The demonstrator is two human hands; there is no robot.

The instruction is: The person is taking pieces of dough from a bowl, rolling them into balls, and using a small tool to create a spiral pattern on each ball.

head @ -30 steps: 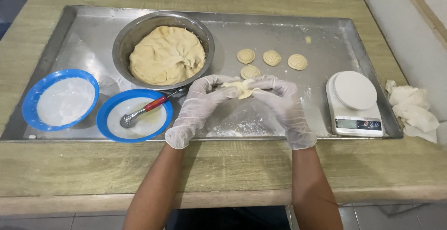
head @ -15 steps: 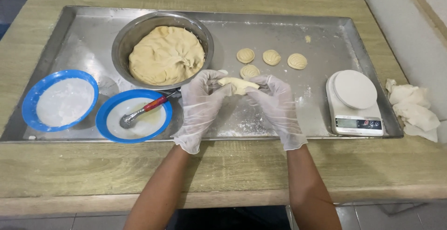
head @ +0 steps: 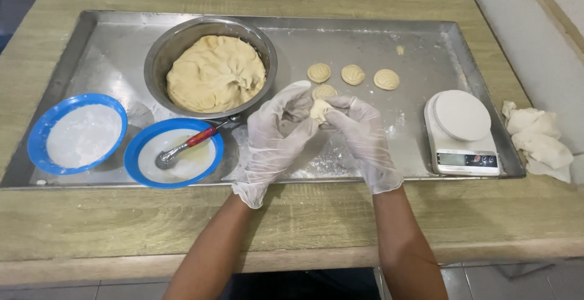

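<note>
Gloved hands pinching dough over tray.
Left hand (head: 277, 133) and right hand (head: 364, 133) together, both clamped on dough piece (head: 319, 110), above floured tray (head: 365, 38), near bowl (head: 210, 69) and shaped pieces (head: 353, 75).

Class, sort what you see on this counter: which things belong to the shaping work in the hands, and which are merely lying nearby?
In use: left hand, right hand, dough piece, dough bowl, shaped rounds, metal tray.

Lying about: kitchen scale, crumpled cloth, flour bowl, spoon in blue bowl.
</note>
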